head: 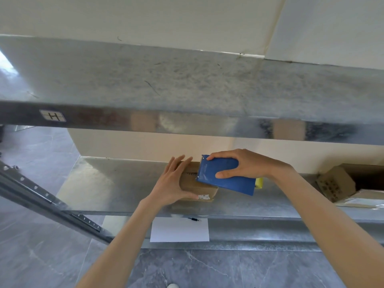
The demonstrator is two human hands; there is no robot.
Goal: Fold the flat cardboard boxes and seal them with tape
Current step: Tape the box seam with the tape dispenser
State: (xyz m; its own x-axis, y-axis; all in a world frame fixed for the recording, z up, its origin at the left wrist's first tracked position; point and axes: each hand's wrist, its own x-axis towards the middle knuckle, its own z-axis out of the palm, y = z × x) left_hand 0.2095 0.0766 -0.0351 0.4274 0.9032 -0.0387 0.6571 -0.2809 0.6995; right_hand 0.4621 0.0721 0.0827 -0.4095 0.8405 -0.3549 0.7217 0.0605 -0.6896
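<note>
Small cardboard box (195, 187) on a metal shelf (116, 183), left hand (174, 183) flat on its left side, fingers straight and slightly spread, right hand (247, 163) curled round a blue tape dispenser (226, 177) over the box's right part, open carton (336, 183) further right

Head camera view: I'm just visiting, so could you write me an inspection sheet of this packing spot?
Surface: scuffed grey metal shelf.
Job's things: small cardboard box on the shelf; blue tape dispenser over its top.
Clutter: more cardboard at the right end; yellow item behind the dispenser, unclear what; white sheet and pen on the ledge below.
Hands: left hand rests straight fingers on the box; right hand grips the dispenser.
Cables: nothing seen.
Surroundings: upper shelf, pale wall, grey marbled floor.
</note>
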